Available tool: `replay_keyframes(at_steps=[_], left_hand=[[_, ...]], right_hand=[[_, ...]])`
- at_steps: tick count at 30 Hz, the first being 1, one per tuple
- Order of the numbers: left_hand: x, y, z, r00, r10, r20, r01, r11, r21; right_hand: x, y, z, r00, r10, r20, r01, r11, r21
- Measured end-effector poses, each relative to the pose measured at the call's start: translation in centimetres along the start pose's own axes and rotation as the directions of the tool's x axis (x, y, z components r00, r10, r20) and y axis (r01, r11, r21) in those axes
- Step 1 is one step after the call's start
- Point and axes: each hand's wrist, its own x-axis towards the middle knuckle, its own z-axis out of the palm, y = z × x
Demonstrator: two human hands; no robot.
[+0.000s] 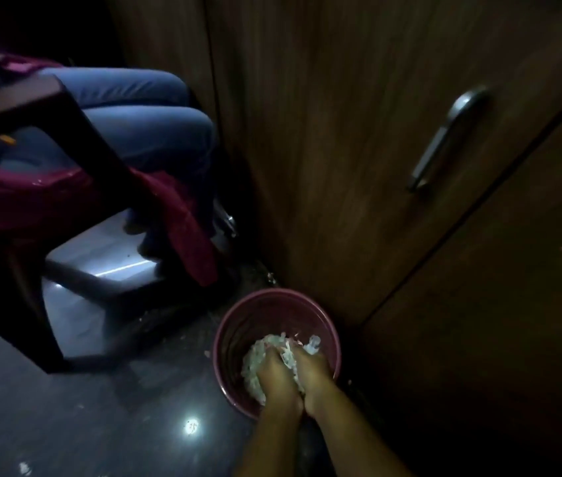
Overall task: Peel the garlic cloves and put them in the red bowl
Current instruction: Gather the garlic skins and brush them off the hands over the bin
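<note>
red bowl on floor beside cupboard door | left hand, right hand touching, sunk in pale garlic skins inside | fingers buried, grip cannot be told

At lower centre of the frame, the left hand and right hand lie side by side inside the red bowl, their fingers buried in pale garlic peels. Jeans of a seated person fill the upper left, and a metal cupboard handle is at the upper right.

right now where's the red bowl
In the head view the red bowl sits on the floor, low and right of centre, beside the wooden cupboard; the left hand and right hand are in the peelings inside it.
</note>
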Motion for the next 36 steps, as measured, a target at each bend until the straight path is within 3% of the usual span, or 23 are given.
replay_keyframes(at_steps=[5, 8, 11, 15, 17, 21, 26, 29, 36], left_hand=[[2.8, -1.2, 0.1, 0.988, -0.149, -0.025, 0.142, 0.972, -0.189], [3.8, -1.4, -0.4, 0.986, -0.167, -0.011, 0.161, 0.964, -0.211], [4.3, -1.5, -1.0, 0.981, -0.192, -0.008, 0.189, 0.97, -0.152], [4.8, -1.8, -1.4, 0.982, -0.143, -0.126, 0.15, 0.987, 0.052], [5.2, -1.9, -1.5, 0.982, -0.112, -0.152, 0.134, 0.98, 0.145], [5.6, -2.0, -1.4, 0.988, -0.038, -0.147, 0.061, 0.986, 0.154], [5.9, -2.6, -1.3, 0.987, 0.069, -0.147, -0.051, 0.991, 0.123], [6.1, -2.9, -1.4, 0.987, 0.063, -0.149, -0.039, 0.987, 0.155], [6.3, -3.2, -1.6, 0.985, 0.084, -0.15, -0.036, 0.954, 0.299]], right_hand=[[4.3, 1.2, 0.2, 0.993, 0.115, -0.013, -0.115, 0.993, 0.02], [5.0, 0.8, 0.1, 0.993, 0.12, 0.02, -0.12, 0.992, -0.027], [5.2, 0.4, -0.1, 0.998, 0.053, -0.04, -0.059, 0.983, -0.171], [7.0, 1.1, -0.4, 0.983, -0.023, -0.182, -0.044, 0.933, -0.356], [7.7, 1.1, -0.9, 0.98, -0.052, -0.193, -0.025, 0.926, -0.377], [7.5, 0.5, -0.5, 0.96, -0.128, -0.249, 0.021, 0.92, -0.391], [7.2, 0.7, -0.4, 0.954, -0.225, -0.197, 0.094, 0.852, -0.514], [7.2, 1.5, -0.8, 0.964, -0.225, -0.139, 0.119, 0.839, -0.53], [6.7, 1.4, -1.8, 0.937, -0.303, -0.174, 0.112, 0.732, -0.672]])
